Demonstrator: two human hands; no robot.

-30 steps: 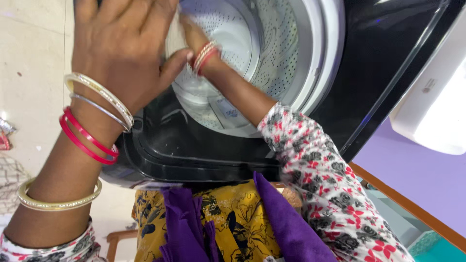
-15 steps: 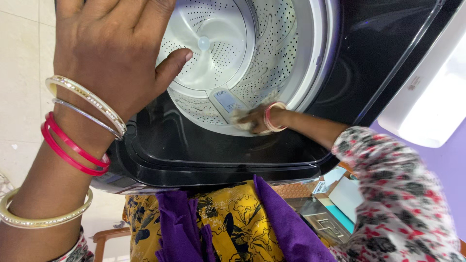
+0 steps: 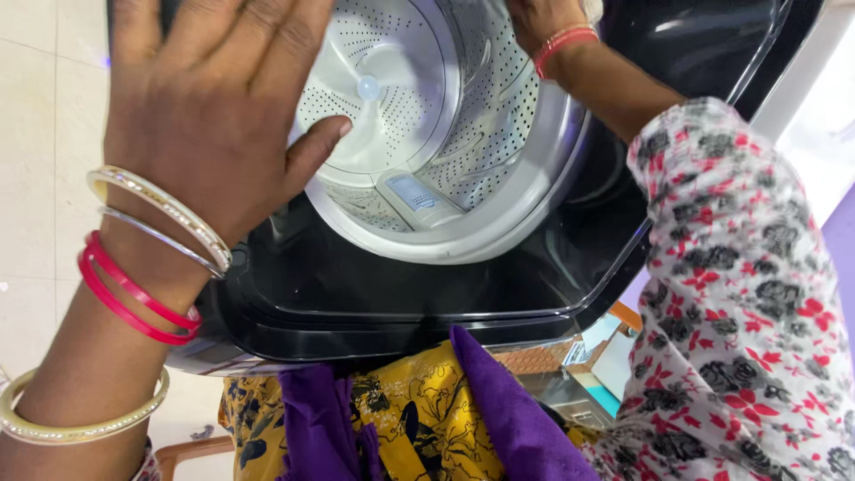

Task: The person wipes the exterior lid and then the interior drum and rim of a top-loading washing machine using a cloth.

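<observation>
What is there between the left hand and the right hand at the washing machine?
In the head view, the open perforated drum lies between the left hand on the machine's rim and the right hand at the far edge. The drum looks empty.

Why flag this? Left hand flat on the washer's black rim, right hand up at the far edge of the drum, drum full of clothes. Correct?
Not quite: the head view shows the drum empty. The left hand does rest on the washer's black rim, and the right hand is at the drum's far edge.

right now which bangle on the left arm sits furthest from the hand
The wide gold bangle low on the left forearm. The two red bangles and two silver ones crowd the wrist near the left hand.
</observation>
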